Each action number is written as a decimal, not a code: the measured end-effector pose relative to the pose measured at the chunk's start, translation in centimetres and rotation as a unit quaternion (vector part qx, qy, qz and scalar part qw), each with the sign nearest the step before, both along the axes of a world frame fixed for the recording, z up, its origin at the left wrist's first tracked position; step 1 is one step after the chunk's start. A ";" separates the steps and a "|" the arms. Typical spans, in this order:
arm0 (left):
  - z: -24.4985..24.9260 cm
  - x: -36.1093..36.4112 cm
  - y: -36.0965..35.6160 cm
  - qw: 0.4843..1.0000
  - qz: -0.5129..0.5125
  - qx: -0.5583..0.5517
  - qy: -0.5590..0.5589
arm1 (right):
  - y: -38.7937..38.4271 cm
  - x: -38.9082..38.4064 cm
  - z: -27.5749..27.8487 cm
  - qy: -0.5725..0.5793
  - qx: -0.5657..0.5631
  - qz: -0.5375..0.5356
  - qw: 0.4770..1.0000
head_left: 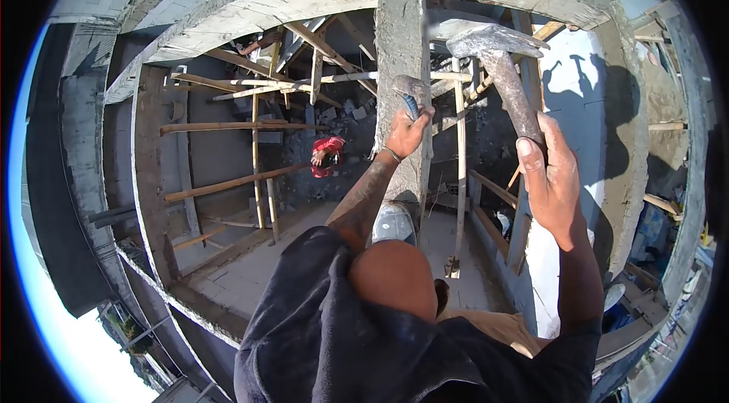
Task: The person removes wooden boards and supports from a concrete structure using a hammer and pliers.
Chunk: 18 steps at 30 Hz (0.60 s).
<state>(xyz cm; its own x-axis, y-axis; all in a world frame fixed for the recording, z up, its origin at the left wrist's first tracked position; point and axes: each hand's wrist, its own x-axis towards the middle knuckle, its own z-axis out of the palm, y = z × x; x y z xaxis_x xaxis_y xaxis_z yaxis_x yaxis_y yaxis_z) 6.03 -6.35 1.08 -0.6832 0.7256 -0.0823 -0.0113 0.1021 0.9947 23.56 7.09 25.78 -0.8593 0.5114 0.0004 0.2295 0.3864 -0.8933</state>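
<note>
My right hand (554, 179) is wrapped round the wooden handle of a hammer (510, 84). The dusty grey hammer head is raised at the upper right, beside a concrete beam (399, 31). Over that beam, my left hand (410, 133) is closed round a short tool with a blue ribbed grip (411, 105). Its working end cannot be made out against the grey concrete. The hammer and the blue-gripped tool are apart. A dusty shoe (393, 222) of mine rests on the beam, below my left hand.
Far below, a person in red (326, 156) is among rubble. Wooden props (258, 127) cross the opening on the left, and a pole (460, 168) stands right of the beam. A white block wall (581, 92) on the right carries shadows of the hammer and arms.
</note>
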 end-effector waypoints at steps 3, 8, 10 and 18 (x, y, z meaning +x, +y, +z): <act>5.5 0.4 0.0 0.993 0.000 -0.047 0.109 | -0.3 0.1 -0.5 -0.016 -0.025 -0.008 1.000; 10.2 0.3 1.6 0.997 0.042 0.003 0.064 | -0.4 1.1 -1.1 -0.067 -0.083 -0.026 0.994; 9.2 0.7 2.6 0.992 0.080 0.080 0.063 | -0.1 1.4 -1.3 -0.129 -0.079 -0.042 0.988; 8.2 1.0 1.3 0.985 0.074 0.129 -0.092 | 0.1 2.5 -0.3 -0.039 -0.151 -0.013 0.988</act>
